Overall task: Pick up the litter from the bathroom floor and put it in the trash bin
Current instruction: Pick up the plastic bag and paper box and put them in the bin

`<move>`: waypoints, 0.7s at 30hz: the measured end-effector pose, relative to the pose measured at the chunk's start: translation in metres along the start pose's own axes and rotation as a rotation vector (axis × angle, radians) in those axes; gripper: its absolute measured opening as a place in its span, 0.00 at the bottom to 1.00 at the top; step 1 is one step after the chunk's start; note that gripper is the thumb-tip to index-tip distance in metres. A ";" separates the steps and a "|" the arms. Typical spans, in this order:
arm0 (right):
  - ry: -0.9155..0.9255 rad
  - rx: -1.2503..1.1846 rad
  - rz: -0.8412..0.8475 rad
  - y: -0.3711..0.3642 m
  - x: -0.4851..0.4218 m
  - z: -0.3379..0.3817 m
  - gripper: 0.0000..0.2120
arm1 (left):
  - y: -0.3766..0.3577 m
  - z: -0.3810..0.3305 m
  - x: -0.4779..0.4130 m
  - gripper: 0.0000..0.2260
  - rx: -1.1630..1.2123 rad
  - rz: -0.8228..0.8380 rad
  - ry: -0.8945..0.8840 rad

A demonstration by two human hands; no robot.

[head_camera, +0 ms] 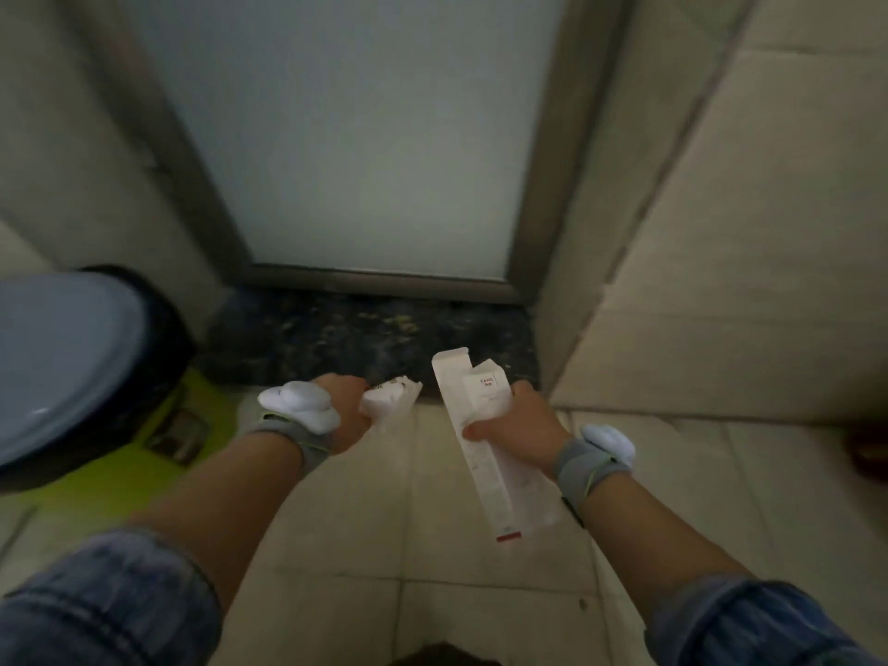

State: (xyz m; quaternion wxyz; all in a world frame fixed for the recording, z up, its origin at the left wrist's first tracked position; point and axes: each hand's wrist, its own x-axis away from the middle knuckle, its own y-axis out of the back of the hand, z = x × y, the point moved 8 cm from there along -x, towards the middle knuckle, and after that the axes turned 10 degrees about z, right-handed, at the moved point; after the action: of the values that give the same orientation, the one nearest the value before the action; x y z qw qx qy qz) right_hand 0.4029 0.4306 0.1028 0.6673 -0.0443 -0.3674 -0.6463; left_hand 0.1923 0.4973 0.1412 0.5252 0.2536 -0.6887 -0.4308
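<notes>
The right hand [516, 427] was closed around a long, flattened white carton [480, 444] with an open flap at its top end and a red band at its lower end. A second, shorter white box [490, 389] was pinched against it in the same grip; small red lettering showed on its face, too blurred to read. The left hand [348, 415] was clenched on a crumpled white wrapper [390, 398] with faint dark print, also illegible. Both pieces of litter were held in the air above the beige tiled floor [394, 545], just short of the dark marbled threshold [365, 338] beneath the frosted glass door [365, 137]. Left of the threshold stood a round bin with a grey-blue lid [57, 362] and black rim, on a lime-green mat [120, 468]. Each wrist wore a grey strap carrying a white padded piece, and rolled denim sleeves [110, 608] covered the forearms.
</notes>
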 end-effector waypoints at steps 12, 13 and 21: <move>0.284 0.421 0.134 -0.149 0.020 0.211 0.29 | 0.000 0.203 0.123 0.21 0.175 -0.040 0.229; 0.297 0.449 0.129 -0.167 0.019 0.218 0.30 | -0.010 0.218 0.124 0.20 0.129 -0.041 0.244; 0.306 0.564 0.084 -0.233 0.013 0.226 0.29 | -0.034 0.249 0.124 0.16 -0.241 -0.054 0.152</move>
State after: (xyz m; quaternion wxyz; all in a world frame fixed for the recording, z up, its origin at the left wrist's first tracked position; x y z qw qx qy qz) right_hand 0.0954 0.5032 0.1766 0.7269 0.2251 -0.4253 -0.4900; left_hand -0.0854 0.4623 0.1554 0.5906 0.2390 -0.5830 -0.5041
